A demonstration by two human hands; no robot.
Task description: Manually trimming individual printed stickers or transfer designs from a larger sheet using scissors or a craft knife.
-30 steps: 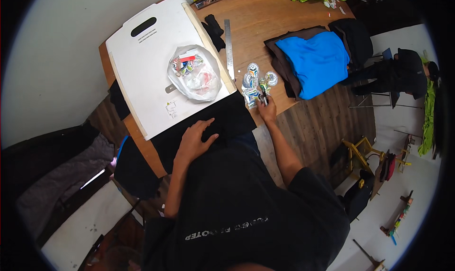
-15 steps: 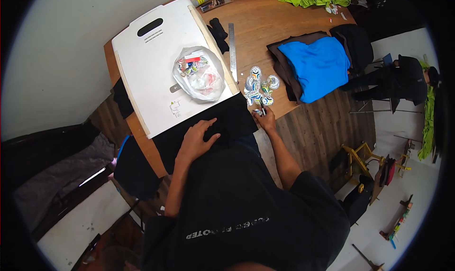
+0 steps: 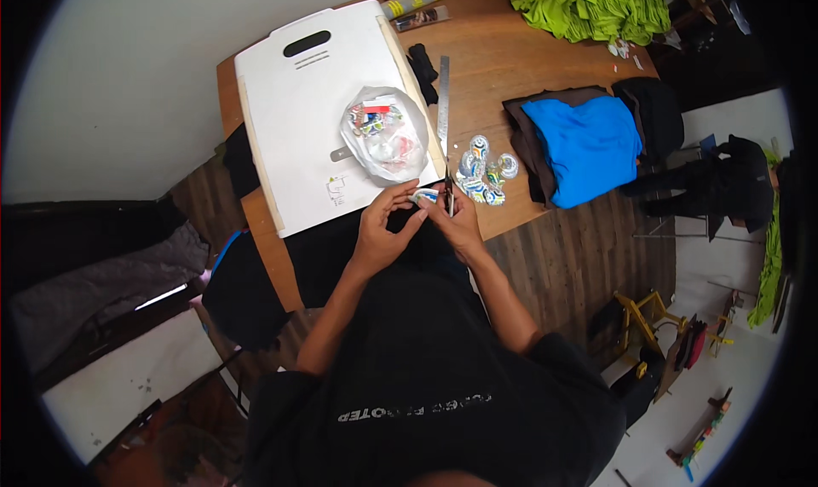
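Both my hands meet over the black cloth (image 3: 341, 240) at the table's near edge. My left hand (image 3: 383, 227) and my right hand (image 3: 456, 223) pinch one small round printed patch (image 3: 426, 196) between their fingertips. A pile of several similar round patches (image 3: 481, 172) lies just right of my right hand on the wooden table (image 3: 503, 61). A clear plastic bag (image 3: 383, 133) with small colourful pieces rests on the white cutting board (image 3: 307, 112) just beyond my hands.
A steel ruler (image 3: 443, 103) lies along the board's right edge, with a dark object (image 3: 422, 61) beside it. Folded blue and dark clothes (image 3: 579, 142) sit at the right, green fabric (image 3: 596, 5) at the far corner. A chair draped in dark clothing (image 3: 724, 180) stands at the right.
My left hand lifted off the black cloth and came up to my right hand. The right hand took a patch from the pile, and both hands now hold it.
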